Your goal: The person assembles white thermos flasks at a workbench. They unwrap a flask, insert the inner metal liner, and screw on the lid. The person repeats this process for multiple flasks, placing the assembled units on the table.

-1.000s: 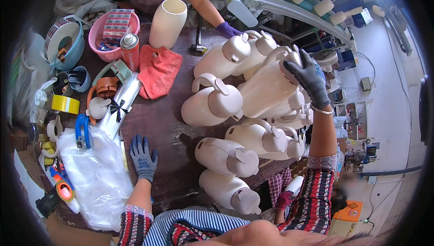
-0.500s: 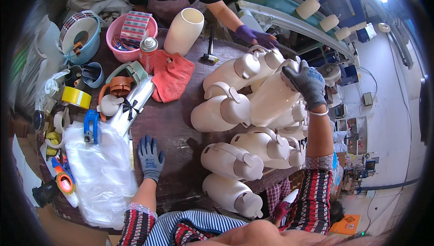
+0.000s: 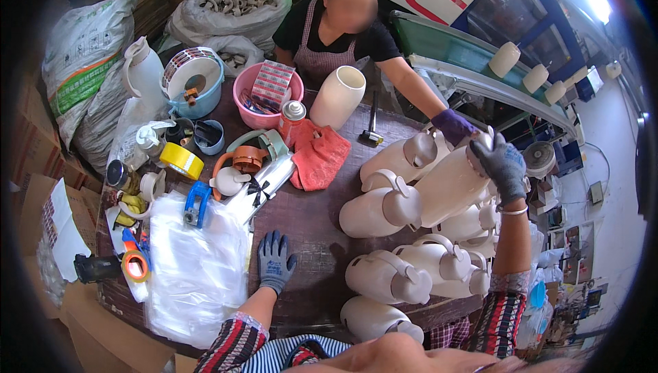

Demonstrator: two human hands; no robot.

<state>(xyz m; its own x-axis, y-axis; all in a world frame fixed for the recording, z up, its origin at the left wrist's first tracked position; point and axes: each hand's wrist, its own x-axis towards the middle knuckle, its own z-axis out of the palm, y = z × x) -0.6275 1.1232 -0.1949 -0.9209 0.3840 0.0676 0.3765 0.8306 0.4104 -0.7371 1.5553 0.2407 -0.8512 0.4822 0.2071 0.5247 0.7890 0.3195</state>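
My left hand (image 3: 276,263), in a grey-blue glove, lies flat on the dark table (image 3: 308,219) with its fingers apart, beside a pile of clear plastic bags (image 3: 195,263). Out to the right, my gloved right hand (image 3: 504,167) is closed on the lid end of a cream jug (image 3: 444,191), which rests slanted on top of other jugs. More cream jugs with handles, such as one jug (image 3: 373,212), lie on their sides around it. A co-worker's purple-gloved hand (image 3: 454,126) reaches in right beside my right hand; whether it touches the held jug I cannot tell.
An open cream jug body (image 3: 338,97) stands at the back by a hammer (image 3: 371,129). A pink basin (image 3: 250,118), spray can (image 3: 293,119), red cloth (image 3: 321,157), yellow tape roll (image 3: 181,160) and blue tape dispenser (image 3: 198,203) crowd the left. A conveyor (image 3: 473,64) runs behind.
My view has swung, so everything sits further right and lower. The co-worker's purple-gloved hand has come closer to my right hand. My left hand stays flat on the table.
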